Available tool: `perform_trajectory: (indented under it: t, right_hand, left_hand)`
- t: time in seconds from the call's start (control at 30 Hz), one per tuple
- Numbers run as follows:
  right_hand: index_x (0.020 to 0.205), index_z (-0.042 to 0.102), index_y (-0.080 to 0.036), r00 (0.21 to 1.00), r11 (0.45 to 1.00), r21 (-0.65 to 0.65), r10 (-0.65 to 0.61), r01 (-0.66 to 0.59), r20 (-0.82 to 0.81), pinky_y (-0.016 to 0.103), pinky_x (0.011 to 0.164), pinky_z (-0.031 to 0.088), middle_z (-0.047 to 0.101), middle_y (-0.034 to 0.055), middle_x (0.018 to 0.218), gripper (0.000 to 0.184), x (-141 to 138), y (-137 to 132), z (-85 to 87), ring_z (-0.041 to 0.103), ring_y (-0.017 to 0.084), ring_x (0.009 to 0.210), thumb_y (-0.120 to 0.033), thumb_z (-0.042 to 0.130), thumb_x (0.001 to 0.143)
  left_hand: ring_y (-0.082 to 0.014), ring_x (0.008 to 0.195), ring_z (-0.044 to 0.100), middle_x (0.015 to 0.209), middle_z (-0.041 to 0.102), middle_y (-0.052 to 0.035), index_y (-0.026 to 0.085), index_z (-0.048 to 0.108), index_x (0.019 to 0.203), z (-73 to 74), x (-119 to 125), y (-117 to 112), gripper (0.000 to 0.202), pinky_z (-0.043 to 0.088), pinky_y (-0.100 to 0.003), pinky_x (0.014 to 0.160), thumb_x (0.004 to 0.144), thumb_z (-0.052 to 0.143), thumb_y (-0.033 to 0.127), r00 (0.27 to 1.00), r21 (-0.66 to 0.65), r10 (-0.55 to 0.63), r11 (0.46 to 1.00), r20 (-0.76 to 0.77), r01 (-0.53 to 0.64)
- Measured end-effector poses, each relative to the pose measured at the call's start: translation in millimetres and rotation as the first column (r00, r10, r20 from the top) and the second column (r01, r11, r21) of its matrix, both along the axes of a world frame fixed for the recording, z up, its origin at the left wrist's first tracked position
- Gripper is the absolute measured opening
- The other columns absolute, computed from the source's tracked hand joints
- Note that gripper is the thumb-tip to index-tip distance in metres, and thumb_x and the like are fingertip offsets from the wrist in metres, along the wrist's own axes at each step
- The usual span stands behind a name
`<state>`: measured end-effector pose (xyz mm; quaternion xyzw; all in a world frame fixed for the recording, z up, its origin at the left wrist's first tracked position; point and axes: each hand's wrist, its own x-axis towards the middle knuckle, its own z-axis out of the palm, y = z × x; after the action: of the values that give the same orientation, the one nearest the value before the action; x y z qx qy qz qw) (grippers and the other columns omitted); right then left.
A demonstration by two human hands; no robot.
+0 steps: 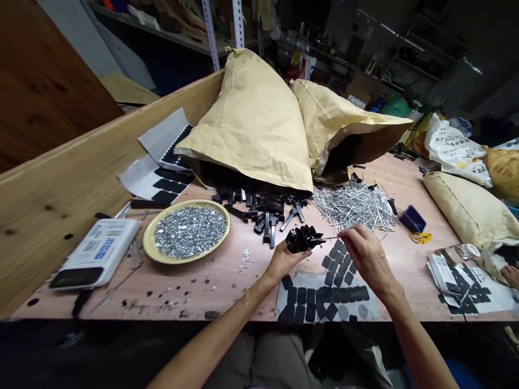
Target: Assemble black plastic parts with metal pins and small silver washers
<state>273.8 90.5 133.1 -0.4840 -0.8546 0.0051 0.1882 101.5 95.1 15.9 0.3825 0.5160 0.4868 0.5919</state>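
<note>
My left hand (284,258) is closed around a bundle of black plastic pieces (300,239), held just above the table. With pinched fingers, my right hand (363,253) holds a thin metal pin (326,237) whose tip touches the bundle. Under both hands lies a grey sheet with black adhesive pads (324,294). Behind the hands, a heap of metal pins (352,205) lies beside a pile of loose black plastic pieces (265,208). A yellow plate (151,233) full of small metal washers (190,229) is to the left.
Two large tan paper sacks (259,124) lie open at the back. A white box (99,251) rests at the left by the wooden side wall (81,173). A small blue tray (412,219), another sack (470,210) and more pad sheets (466,281) sit right; another person's hand (511,274) shows at the edge.
</note>
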Motion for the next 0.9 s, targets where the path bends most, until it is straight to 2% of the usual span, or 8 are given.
perform_trajectory:
  t: [0.2,0.3,0.4,0.47,0.5,0.6,0.73,0.9]
  right_hand:
    - [0.09,0.063,-0.021,0.941,0.996,0.019,0.071,-0.082,0.331,0.033,0.068,0.045,0.062,0.0056,0.085,0.017,-10,-1,4.0,0.056,0.019,0.076,-0.019,0.047,0.091]
    - [0.107,0.058,-0.022,0.98,0.993,-0.04,0.118,-0.113,0.163,0.038,0.075,0.049,0.06,0.008,0.109,0.019,1,9,7.3,0.059,0.02,0.089,-0.029,0.052,0.089]
    - [0.109,0.057,-0.019,0.994,0.993,-0.089,-0.085,0.079,-0.066,0.037,0.073,0.052,0.06,0.01,0.111,0.027,24,32,-2.4,0.062,0.019,0.084,-0.035,0.054,0.087]
    - [0.09,0.064,-0.017,0.944,0.921,-0.215,-0.328,0.325,0.024,0.034,0.068,0.052,0.066,0.0074,0.091,0.018,37,48,-20.4,0.063,0.018,0.075,-0.029,0.051,0.088]
    - [0.084,0.065,-0.017,0.894,0.84,-0.305,-0.426,0.448,0.142,0.031,0.067,0.052,0.067,0.006,0.085,0.019,40,55,-32.2,0.064,0.017,0.074,-0.026,0.049,0.089]
    - [0.08,0.068,-0.015,0.756,0.646,-0.394,-0.523,0.653,0.395,0.028,0.064,0.049,0.07,0.0068,0.08,0.024,36,66,-69.4,0.066,0.019,0.075,-0.024,0.048,0.089]
    - [0.087,0.069,-0.01,0.653,0.584,-0.312,-0.577,0.75,0.491,0.035,0.069,0.047,0.069,0.0179,0.096,0.024,17,71,-100.1,0.066,0.029,0.089,-0.025,0.05,0.087]
    - [0.094,0.067,-0.008,0.599,0.56,-0.257,-0.599,0.788,0.531,0.034,0.069,0.046,0.068,0.021,0.097,0.026,8,71,-96.1,0.066,0.029,0.091,-0.007,0.044,0.082]
  left_hand:
    - [-0.0197,0.068,0.064,0.064,0.069,0.0023,0.018,0.068,0.063,3.4,8,-3,0.015,0.05,-0.027,0.063,0.051,0.076,0.022,0.999,0.084,-0.03,0.996,0.014,0.029]
    - [-0.0219,0.078,0.066,0.075,0.073,-0.0008,0.018,0.071,0.074,10.2,8,-7,0.022,0.052,-0.031,0.072,0.054,0.077,0.024,0.995,0.068,-0.053,0.997,0.081,0.048]
    - [-0.0236,0.085,0.067,0.085,0.074,-0.0052,0.016,0.072,0.079,17.0,2,-10,0.028,0.052,-0.036,0.082,0.057,0.077,0.031,0.987,0.013,-0.024,1.0,0.162,0.022]
    - [-0.0244,0.088,0.067,0.087,0.074,-0.0058,0.016,0.073,0.08,18.7,-2,-10,0.031,0.05,-0.039,0.087,0.056,0.078,0.035,0.981,0.014,0.018,1.0,0.195,-0.021]
    - [-0.0247,0.091,0.066,0.089,0.074,-0.0056,0.017,0.073,0.082,18.7,-3,-9,0.032,0.049,-0.04,0.09,0.056,0.078,0.036,0.979,0.025,0.04,0.999,0.198,-0.046]
    - [-0.0247,0.097,0.065,0.092,0.074,-0.0054,0.018,0.072,0.087,17.0,-4,-4,0.034,0.047,-0.041,0.095,0.058,0.077,0.036,0.983,0.038,0.077,0.996,0.169,-0.085]
    - [-0.0238,0.097,0.065,0.096,0.073,-0.0056,0.018,0.071,0.09,15.1,1,1,0.035,0.048,-0.039,0.093,0.059,0.075,0.034,0.983,0.057,0.047,0.997,0.179,-0.059]
    - [-0.0222,0.085,0.068,0.086,0.074,-0.0044,0.016,0.07,0.082,5.5,7,7,0.029,0.052,-0.035,0.084,0.057,0.076,0.028,0.993,0.043,0.079,0.996,0.086,-0.083]
